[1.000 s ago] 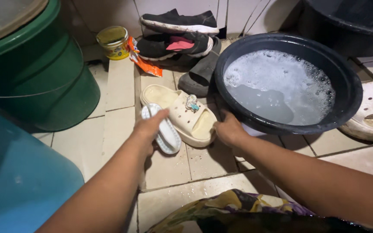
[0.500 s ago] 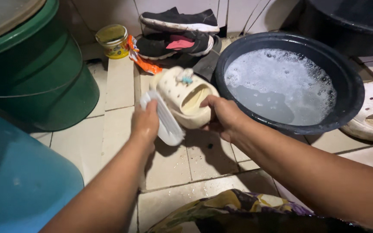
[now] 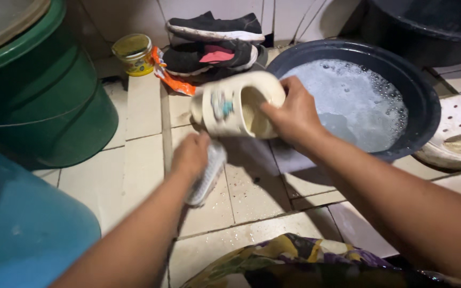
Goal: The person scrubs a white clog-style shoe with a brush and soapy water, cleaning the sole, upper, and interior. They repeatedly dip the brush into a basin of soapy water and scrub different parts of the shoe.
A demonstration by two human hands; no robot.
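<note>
Right hand grips a cream clog tipped sideways beside the basin; left hand, just below, clasps a brush.

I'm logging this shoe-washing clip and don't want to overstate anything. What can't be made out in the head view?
- Brush: bristles hidden beneath its body and the left hand.
- Cream slipper: its sole faces away; the right hand covers its opening's edge.
- Dark basin: bottom hidden by suds.
- Perforated white sandal: cut off by the right edge.
- Yellow jar: label too small to make out.
</note>
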